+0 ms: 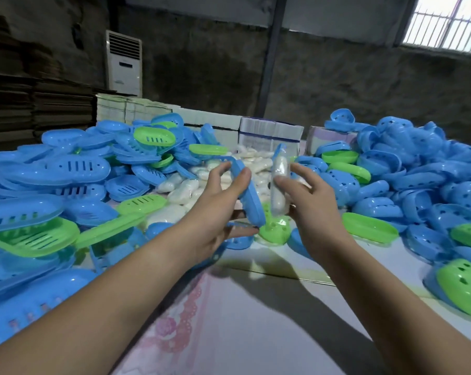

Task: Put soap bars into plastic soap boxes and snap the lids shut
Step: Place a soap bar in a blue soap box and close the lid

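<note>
above the bench my left hand grips a blue box half, right hand pinches a wrapped soap bar; not loaded yet, piles left.

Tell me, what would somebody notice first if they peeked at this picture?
Probably the big heaps of blue and green soap box halves piled on both sides of the table. Next, the two hands in the middle: the left hand grips a blue box piece, and the right hand holds a wrapped white soap bar upright beside it.
</note>
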Demonstrator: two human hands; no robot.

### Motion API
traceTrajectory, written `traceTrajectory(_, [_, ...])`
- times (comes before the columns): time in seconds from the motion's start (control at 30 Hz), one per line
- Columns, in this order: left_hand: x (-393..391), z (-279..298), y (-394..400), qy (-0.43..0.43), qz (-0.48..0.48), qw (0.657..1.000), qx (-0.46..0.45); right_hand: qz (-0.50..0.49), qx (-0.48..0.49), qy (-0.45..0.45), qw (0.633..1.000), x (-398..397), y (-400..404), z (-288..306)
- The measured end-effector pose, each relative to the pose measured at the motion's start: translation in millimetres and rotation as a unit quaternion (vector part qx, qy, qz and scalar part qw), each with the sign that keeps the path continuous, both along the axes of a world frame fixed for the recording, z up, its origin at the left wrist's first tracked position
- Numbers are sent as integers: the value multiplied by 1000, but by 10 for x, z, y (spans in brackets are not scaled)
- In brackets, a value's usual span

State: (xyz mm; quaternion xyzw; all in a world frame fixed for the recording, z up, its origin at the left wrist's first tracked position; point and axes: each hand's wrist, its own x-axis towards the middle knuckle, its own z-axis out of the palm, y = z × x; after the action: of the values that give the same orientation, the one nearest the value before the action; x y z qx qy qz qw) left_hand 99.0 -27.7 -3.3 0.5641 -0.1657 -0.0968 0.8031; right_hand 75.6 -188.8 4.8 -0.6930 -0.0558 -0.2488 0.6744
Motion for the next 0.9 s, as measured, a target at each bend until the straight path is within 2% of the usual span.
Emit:
traceTrajectory(0.17, [-26, -97, -50, 0, -51, 999, -6, 29, -88, -15, 996, -48, 104, -44])
traceTrajectory(0.33, [17, -146, -64, 41, -76, 995, -52, -10, -158, -32, 987, -62, 100, -65])
traceTrajectory(0.5, [33, -161, -35, 70, -81, 991, -82, 24, -181, -2, 983, -93, 137, -70])
traceTrajectory(0.67, [14, -201, -88, 125, -105, 981, -101, -61, -248, -16, 967, -89, 141, -104])
traceTrajectory(0.8, [-17, -240, -148, 169, -132, 968, -127, -82, -227, -8, 970, -66, 163, -157])
traceTrajectory(0.9, [6, -232, -130, 181, -135, 962, -155, -37, -198, 5, 980, -66, 150, -139])
